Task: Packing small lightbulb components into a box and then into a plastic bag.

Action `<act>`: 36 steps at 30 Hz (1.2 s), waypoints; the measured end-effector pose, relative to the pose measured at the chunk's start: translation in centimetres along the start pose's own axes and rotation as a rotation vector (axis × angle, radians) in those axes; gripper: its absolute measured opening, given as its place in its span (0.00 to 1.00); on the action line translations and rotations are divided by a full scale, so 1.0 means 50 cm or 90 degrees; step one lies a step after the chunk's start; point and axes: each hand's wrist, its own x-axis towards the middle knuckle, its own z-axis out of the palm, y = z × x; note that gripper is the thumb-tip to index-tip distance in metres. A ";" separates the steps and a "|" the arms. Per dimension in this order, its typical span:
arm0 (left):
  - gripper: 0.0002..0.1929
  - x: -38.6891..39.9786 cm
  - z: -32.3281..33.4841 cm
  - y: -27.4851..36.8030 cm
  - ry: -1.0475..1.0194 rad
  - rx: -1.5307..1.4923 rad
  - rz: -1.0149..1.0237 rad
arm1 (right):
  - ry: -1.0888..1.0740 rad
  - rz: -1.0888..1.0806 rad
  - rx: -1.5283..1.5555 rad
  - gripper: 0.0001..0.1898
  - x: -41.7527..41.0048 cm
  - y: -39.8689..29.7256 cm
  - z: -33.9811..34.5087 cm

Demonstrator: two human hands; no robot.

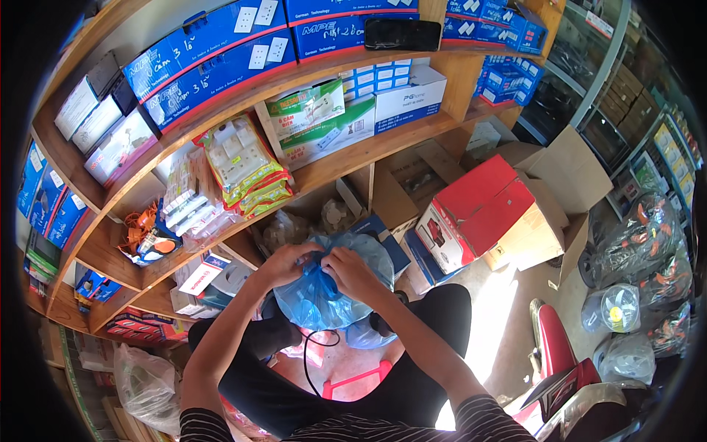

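Note:
A bulging blue plastic bag (309,306) stands between my knees, its top gathered into a twisted neck. My left hand (288,264) pinches the gathered plastic from the left side. On the other side, my right hand (349,272) grips the neck, its thumb and fingers closed on a loop of plastic. What the bag holds cannot be made out through the film. Below it, a thin black cable (305,359) hangs in a curve over a red plastic frame (359,381) near the floor.
Wooden shelves (353,160) stacked with socket boxes curve around the front and left. A black phone (402,35) rests on the upper shelf. A red carton (480,207) and open cardboard box (569,166) stand front right. A red motorbike (558,342) is at right, a clear bag (146,387) at left.

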 end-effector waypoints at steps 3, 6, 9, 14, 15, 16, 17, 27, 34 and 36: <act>0.22 -0.004 -0.005 0.003 -0.011 0.147 0.145 | 0.018 0.007 -0.015 0.09 -0.002 -0.010 0.000; 0.22 0.000 -0.011 0.021 -0.044 0.157 0.089 | 0.025 0.013 -0.011 0.09 -0.003 -0.004 -0.002; 0.22 -0.003 -0.010 0.017 -0.028 0.181 0.089 | 0.022 0.015 -0.007 0.07 0.001 -0.008 -0.003; 0.14 -0.005 -0.006 0.017 -0.012 0.051 -0.008 | 0.038 0.037 -0.002 0.08 0.003 -0.014 0.001; 0.14 -0.004 -0.005 0.016 -0.011 0.050 -0.008 | 0.037 0.036 -0.002 0.08 0.003 -0.013 0.003; 0.12 -0.004 -0.004 0.014 -0.008 0.043 -0.021 | 0.038 0.034 -0.008 0.09 0.003 -0.011 0.004; 0.11 -0.003 -0.003 0.013 -0.004 0.036 -0.035 | 0.039 0.032 -0.014 0.10 0.003 -0.009 0.006; 0.17 -0.001 -0.006 -0.021 -0.064 -0.164 -0.114 | 0.037 -0.005 -0.104 0.08 0.003 0.002 0.014; 0.19 0.000 0.004 -0.004 -0.048 -0.196 -0.082 | 0.007 -0.011 -0.112 0.08 -0.003 0.001 0.009; 0.19 0.001 0.008 -0.010 -0.040 -0.189 -0.079 | 0.002 -0.010 -0.113 0.07 -0.003 0.001 0.011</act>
